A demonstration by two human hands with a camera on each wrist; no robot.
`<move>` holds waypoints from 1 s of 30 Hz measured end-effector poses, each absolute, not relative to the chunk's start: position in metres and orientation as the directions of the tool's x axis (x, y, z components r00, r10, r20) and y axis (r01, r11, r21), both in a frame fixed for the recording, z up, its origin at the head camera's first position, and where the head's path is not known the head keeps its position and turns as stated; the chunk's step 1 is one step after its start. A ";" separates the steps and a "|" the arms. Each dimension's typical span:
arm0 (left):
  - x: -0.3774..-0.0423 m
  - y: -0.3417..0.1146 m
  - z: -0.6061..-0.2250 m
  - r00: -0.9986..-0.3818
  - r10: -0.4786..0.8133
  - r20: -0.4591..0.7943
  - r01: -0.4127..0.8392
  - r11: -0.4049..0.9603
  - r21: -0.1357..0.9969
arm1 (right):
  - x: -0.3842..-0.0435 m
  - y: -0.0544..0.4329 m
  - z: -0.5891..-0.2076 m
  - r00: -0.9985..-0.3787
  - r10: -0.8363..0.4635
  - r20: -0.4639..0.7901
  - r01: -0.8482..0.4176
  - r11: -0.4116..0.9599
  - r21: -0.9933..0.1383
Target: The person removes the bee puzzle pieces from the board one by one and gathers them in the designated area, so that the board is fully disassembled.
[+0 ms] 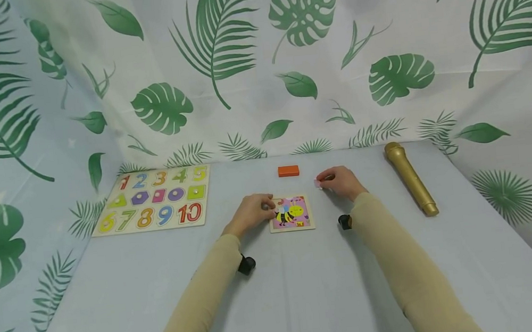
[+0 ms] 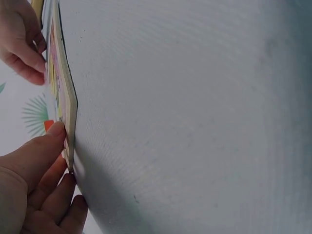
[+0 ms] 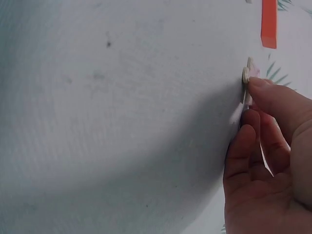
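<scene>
A small square wooden jigsaw puzzle (image 1: 293, 227) with a bee picture lies flat near the middle of the table. At its left edge my left hand (image 1: 253, 213) grips it; the thumb (image 2: 57, 129) is on the upper face, the other fingers along the edge. To the right of the puzzle, my right hand (image 1: 341, 181) pinches a thin pinkish puzzle piece (image 1: 317, 182) between thumb and fingers, close to the tabletop. The right wrist view shows this puzzle piece (image 3: 250, 70) edge-on, its lower part hidden by the fingers.
Behind the puzzle lies an orange block (image 1: 288, 171). A peg board with numbers and shapes (image 1: 142, 214) is at the far left. On the right lies a gold microphone (image 1: 410, 179). Leaf-printed cloth (image 1: 260, 102) hangs behind the pale table (image 1: 285, 292).
</scene>
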State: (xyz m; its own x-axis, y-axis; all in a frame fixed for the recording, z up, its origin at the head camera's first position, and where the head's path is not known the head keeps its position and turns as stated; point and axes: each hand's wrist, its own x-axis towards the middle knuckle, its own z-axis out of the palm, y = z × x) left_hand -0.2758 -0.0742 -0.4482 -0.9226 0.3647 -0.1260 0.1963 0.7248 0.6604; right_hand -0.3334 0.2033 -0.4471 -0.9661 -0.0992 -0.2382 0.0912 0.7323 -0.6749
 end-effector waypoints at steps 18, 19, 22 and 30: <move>-0.277 -0.075 -0.452 -0.921 0.371 -0.119 0.199 0.711 0.675 | -0.333 0.201 -0.446 -0.969 -0.116 -0.219 0.057 0.757 -0.652; -0.277 -0.075 -0.452 -0.921 0.372 -0.117 0.201 0.710 0.675 | -0.333 0.201 -0.446 -0.968 -0.118 -0.219 0.055 0.759 -0.649; -0.277 -0.075 -0.452 -0.921 0.370 -0.122 0.194 0.707 0.680 | -0.333 0.201 -0.447 -0.968 -0.119 -0.221 0.056 0.756 -0.652; -0.277 -0.076 -0.453 -0.922 0.365 -0.125 0.189 0.709 0.680 | -0.335 0.203 -0.451 -0.971 -0.138 -0.196 0.020 0.767 -0.641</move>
State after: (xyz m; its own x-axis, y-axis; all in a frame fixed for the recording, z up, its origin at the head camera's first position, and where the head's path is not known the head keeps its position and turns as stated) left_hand -0.2769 -0.0759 -0.4530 -0.9225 0.3654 -0.1246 0.1890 0.7088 0.6796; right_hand -0.3346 0.2025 -0.4507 -0.9708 -0.1382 -0.1959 0.0201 0.7674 -0.6408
